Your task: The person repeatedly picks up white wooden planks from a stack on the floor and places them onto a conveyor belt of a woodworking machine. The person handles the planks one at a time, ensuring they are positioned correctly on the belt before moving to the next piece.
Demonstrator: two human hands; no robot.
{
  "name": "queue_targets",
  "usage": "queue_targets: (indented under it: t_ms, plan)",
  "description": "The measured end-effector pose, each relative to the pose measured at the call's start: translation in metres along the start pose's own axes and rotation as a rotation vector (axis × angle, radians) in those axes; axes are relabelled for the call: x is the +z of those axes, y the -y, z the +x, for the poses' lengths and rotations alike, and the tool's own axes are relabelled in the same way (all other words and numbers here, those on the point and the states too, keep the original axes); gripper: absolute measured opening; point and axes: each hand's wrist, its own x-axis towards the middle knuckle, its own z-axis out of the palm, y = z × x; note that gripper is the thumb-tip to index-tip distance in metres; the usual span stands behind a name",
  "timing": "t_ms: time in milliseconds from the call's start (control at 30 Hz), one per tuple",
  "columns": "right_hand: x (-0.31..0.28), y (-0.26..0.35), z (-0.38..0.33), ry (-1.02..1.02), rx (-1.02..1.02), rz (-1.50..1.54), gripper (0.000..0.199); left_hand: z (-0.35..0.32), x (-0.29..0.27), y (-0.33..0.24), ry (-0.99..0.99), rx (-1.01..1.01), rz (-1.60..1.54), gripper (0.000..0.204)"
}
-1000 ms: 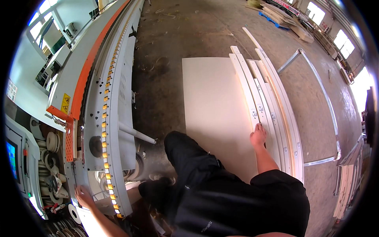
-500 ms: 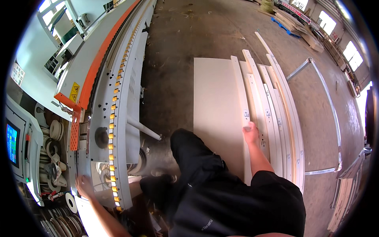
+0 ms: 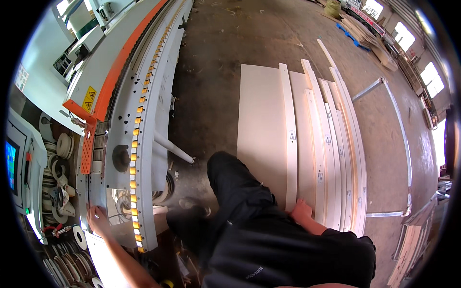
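At the left, my left hand point(image 3: 99, 221) rests on the near end of the edge-banding machine's grey guide, below an orange perforated bracket point(image 3: 87, 151); its fingers look loosely spread and grip nothing I can see. My right hand point(image 3: 301, 211) is low on the stack, closed at the near end of a long white board strip point(image 3: 291, 129), its fingertips partly hidden at the strip's edge. That strip lies lengthwise on a wide pale panel point(image 3: 261, 110). Several more white strips point(image 3: 321, 139), some with small labels, lie side by side to its right.
A row of yellow rollers point(image 3: 134, 185) runs along the machine's side. Rolls of edge banding point(image 3: 62, 146) and a control screen point(image 3: 14, 165) stand at far left. A metal frame point(image 3: 405, 144) lies right of the stack. Stacked boards point(image 3: 357, 33) sit on a blue pallet farther back.
The leftmost strip has shifted left, away from the other strips, across the panel. My right hand has slid back toward its near end. My left hand stays by the machine.
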Motion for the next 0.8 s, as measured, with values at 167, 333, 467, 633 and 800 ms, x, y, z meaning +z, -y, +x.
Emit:
queue_targets:
  t_ms: [167, 333, 467, 633, 800]
  plan:
    - [0.007, 0.01, 0.022, -0.137, 0.0, 0.123, 0.092, 0.0, 0.001, 0.005, -0.021, 0.007, -0.011, 0.018]
    - [-0.073, 0.044, 0.128, -0.484, -0.078, 0.551, 0.082, -0.001, -0.014, -0.007, -0.002, -0.009, 0.003, 0.016]
    - [-0.159, 0.059, 0.237, -0.434, -0.175, 0.939, 0.092, 0.005, -0.007, -0.017, -0.022, -0.011, -0.012, 0.017]
    - [-0.226, 0.117, 0.275, 0.045, -0.162, 1.285, 0.055, 0.007, 0.0, -0.017, -0.013, -0.011, 0.002, 0.017]
    - [-0.208, 0.224, 0.183, 0.349, -0.27, 1.446, 0.044, -0.004, -0.009, -0.007, -0.022, 0.012, 0.066, 0.016]
